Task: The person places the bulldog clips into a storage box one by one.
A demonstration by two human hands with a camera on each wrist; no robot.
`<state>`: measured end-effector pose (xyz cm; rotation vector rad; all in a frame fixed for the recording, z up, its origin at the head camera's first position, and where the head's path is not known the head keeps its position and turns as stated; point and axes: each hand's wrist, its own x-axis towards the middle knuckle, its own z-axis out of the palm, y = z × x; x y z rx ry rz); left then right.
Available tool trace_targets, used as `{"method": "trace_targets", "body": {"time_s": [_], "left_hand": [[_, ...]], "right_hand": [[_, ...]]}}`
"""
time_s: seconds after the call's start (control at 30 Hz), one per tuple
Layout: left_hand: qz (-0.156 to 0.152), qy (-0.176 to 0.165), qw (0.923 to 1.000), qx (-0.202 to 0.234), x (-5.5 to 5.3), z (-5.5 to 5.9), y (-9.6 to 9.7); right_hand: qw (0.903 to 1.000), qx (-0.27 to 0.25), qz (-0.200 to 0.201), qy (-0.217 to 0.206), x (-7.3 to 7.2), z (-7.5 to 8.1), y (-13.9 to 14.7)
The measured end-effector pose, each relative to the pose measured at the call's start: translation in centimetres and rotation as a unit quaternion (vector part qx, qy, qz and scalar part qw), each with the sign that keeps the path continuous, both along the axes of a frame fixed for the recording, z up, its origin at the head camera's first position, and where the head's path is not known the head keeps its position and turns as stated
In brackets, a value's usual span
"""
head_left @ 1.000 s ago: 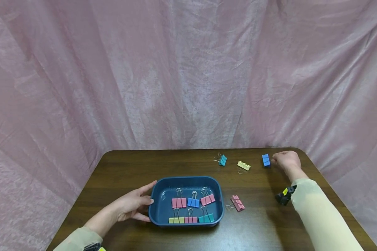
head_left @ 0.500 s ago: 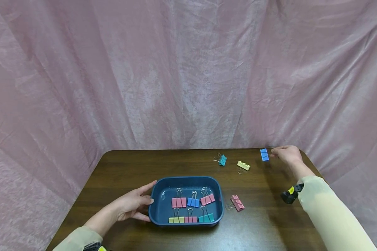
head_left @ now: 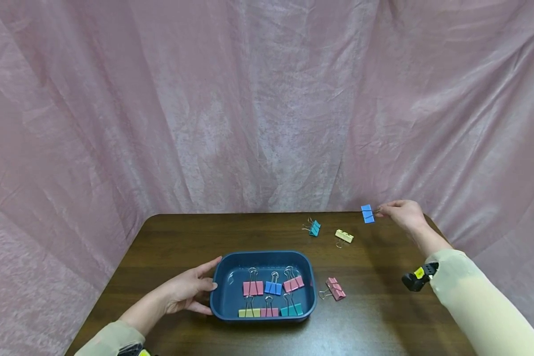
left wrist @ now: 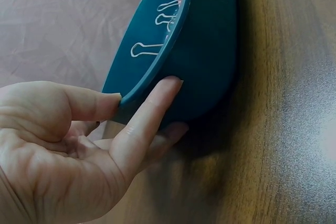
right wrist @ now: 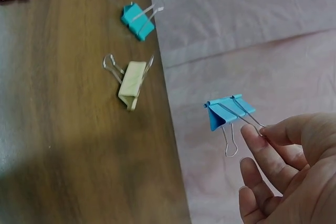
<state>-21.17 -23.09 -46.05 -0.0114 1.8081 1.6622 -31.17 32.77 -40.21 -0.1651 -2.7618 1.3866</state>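
My right hand (head_left: 402,213) pinches a blue binder clip (head_left: 367,214) by one wire handle, holding it up near the table's far right corner. In the right wrist view, thumb and fingertips meet on that handle while the second handle hangs free. My left hand (head_left: 189,289) holds the left side of a dark blue tray (head_left: 263,319), thumb at the rim and a finger against the outer wall in the left wrist view. Inside the tray stand binder clips in two rows: pink (head_left: 253,288), blue (head_left: 273,288), yellow (head_left: 249,313) and teal (head_left: 291,310).
On the brown table (head_left: 231,232) lie a teal binder clip (head_left: 314,228) and a pale yellow binder clip (head_left: 344,236) toward the back. A pink binder clip (head_left: 335,289) lies just right of the tray. A pink curtain (head_left: 267,109) hangs behind the table.
My right hand has lifted the blue binder clip and moved it up and slightly left. The left hand and the tray have stayed in place.
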Motion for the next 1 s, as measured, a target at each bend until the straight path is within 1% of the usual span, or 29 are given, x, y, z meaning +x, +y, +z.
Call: {"method": "trace_targets", "body": {"time_s": [0.1,0.33,0.57,0.93,1.0], "left_hand": [[-0.003,-0.001,1.0,0.001,-0.1,0.0,0.0],[-0.004,-0.005,1.0,0.001,-0.2,0.2,-0.1],[-0.009,0.002,1.0,0.0,-0.2,0.2,-0.1],[-0.008,0.006,0.9999,-0.002,-0.3,0.2,-0.1],[-0.007,0.006,1.0,-0.003,-0.3,0.2,0.0]], "right_hand": [[0.9999,0.0,0.015,0.006,0.1,0.6,-0.6],[0.9989,-0.001,0.046,0.006,0.5,1.8,-2.0],[0.9969,-0.027,0.072,0.013,0.7,2.3,-3.6],[0.9924,-0.039,0.117,0.005,1.1,3.0,-5.9],[0.9919,-0.033,0.122,0.004,1.2,3.1,-6.2]]}}
